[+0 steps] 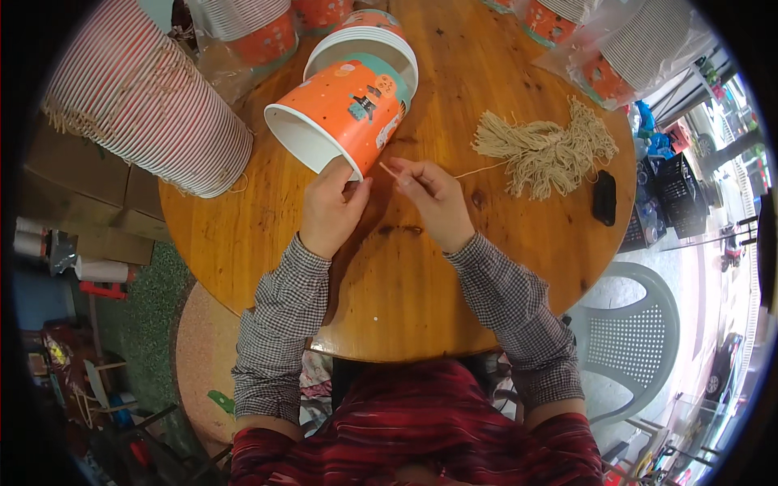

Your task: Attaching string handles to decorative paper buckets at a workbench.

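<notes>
- Two hands in view, both yours, working over a round wooden table [421, 300].
- Your left hand [331, 212] grips the rim of one orange paper cup [340, 113]; thumb and fingers are pinched narrow on the rim edge. The cup lies on its side just past your hands, mouth toward you and to the left, white inside, nothing visible in it.
- Your right hand [433, 198] pinches one strand of beige string [389, 170] between thumb and forefinger, fingers closed tight on it; the free end points at the cup's lower rim. The strand trails right toward the bundle.
- One bundle of cut beige strings [545, 150] lies loose on the table, right of the cup.
- One nested run of like cups [365, 44] lies just behind the held cup.
- One long stack of cups [142, 97] lies at far left; count within the stack cannot be told.
- Bagged cup stacks [624, 49] at top right and top centre, in clear plastic; number unclear.
- One small black object [604, 197] sits right of the bundle.
- One grey plastic chair [636, 340] stands at lower right.
</notes>
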A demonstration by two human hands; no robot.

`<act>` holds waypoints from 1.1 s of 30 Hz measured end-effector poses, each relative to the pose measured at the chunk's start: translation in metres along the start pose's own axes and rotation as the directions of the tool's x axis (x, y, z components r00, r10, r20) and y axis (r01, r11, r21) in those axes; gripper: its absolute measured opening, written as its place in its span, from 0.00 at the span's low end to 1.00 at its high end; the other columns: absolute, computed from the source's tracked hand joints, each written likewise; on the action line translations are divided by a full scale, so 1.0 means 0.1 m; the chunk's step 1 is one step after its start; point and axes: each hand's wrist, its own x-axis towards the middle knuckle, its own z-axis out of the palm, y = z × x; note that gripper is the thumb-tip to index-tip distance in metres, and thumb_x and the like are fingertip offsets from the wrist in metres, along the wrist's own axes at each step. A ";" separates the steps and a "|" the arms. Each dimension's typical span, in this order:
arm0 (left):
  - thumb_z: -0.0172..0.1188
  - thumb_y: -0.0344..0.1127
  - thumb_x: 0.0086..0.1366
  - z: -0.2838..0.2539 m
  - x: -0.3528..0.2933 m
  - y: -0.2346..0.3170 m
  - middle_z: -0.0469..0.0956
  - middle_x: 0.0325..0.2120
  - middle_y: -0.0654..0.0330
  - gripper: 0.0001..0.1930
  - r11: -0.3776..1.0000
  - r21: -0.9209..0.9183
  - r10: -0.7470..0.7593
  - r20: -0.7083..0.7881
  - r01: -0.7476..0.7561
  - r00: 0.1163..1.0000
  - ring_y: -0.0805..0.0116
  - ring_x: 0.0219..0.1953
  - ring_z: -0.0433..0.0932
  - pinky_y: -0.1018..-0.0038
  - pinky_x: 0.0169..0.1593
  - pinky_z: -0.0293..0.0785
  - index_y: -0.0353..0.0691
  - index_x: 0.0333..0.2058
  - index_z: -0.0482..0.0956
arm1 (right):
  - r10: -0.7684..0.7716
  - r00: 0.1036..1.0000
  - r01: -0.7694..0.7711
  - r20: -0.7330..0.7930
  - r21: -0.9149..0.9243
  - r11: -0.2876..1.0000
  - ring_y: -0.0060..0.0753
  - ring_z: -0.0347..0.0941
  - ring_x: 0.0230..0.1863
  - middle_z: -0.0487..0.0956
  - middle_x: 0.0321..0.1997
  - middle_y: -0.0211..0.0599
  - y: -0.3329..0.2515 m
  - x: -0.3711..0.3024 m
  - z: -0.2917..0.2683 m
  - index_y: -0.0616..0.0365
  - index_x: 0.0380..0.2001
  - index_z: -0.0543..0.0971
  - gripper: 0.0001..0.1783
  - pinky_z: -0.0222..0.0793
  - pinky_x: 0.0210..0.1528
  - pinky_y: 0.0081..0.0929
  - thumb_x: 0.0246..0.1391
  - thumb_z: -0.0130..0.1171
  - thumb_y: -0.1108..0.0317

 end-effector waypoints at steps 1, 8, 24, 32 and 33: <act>0.60 0.24 0.57 -0.01 0.00 0.03 0.76 0.33 0.52 0.09 1.000 0.009 -0.005 0.030 0.005 1.000 0.58 0.32 0.79 0.74 0.36 0.78 0.30 0.38 0.74 | -0.011 0.999 0.010 0.041 0.021 1.000 0.21 0.70 0.48 0.76 0.52 0.43 0.00 0.00 0.00 0.64 0.35 0.74 0.04 0.67 0.51 0.21 0.61 0.52 0.73; 0.58 0.24 0.63 -0.18 -0.01 0.01 0.78 0.37 0.62 0.12 0.876 -0.387 -0.271 0.099 0.289 0.957 0.77 0.38 0.76 0.80 0.41 0.74 0.30 0.45 0.76 | 0.011 0.991 -0.025 0.135 0.103 0.994 0.22 0.68 0.52 0.75 0.53 0.43 0.00 -0.04 -0.01 0.63 0.35 0.74 0.05 0.63 0.53 0.23 0.60 0.54 0.72; 0.57 0.37 0.68 -0.18 -0.04 -0.02 0.71 0.21 0.70 0.13 0.911 -0.289 -0.310 -0.003 0.296 0.951 0.84 0.24 0.65 0.85 0.28 0.60 0.31 0.35 0.79 | 0.028 0.990 -0.023 0.135 -0.039 0.999 0.18 0.68 0.43 0.75 0.47 0.36 -0.02 -0.08 0.07 0.63 0.35 0.74 0.05 0.65 0.46 0.19 0.60 0.55 0.71; 0.55 0.38 0.68 -0.16 -0.06 0.01 0.69 0.20 0.67 0.15 0.932 -0.264 -0.247 0.042 0.249 0.968 0.81 0.23 0.64 0.82 0.28 0.60 0.29 0.28 0.76 | 0.041 0.996 -0.034 0.083 -0.093 0.995 0.16 0.67 0.35 0.74 0.35 0.28 -0.01 -0.10 0.10 0.62 0.35 0.75 0.05 0.66 0.40 0.17 0.57 0.57 0.72; 0.55 0.37 0.68 -0.15 -0.06 0.01 0.69 0.20 0.66 0.15 0.932 -0.257 -0.251 0.050 0.255 0.967 0.81 0.23 0.64 0.82 0.28 0.60 0.29 0.28 0.76 | 0.032 0.996 -0.025 0.081 -0.085 0.996 0.16 0.67 0.35 0.74 0.35 0.28 -0.01 -0.10 0.10 0.62 0.35 0.75 0.05 0.66 0.40 0.17 0.57 0.57 0.73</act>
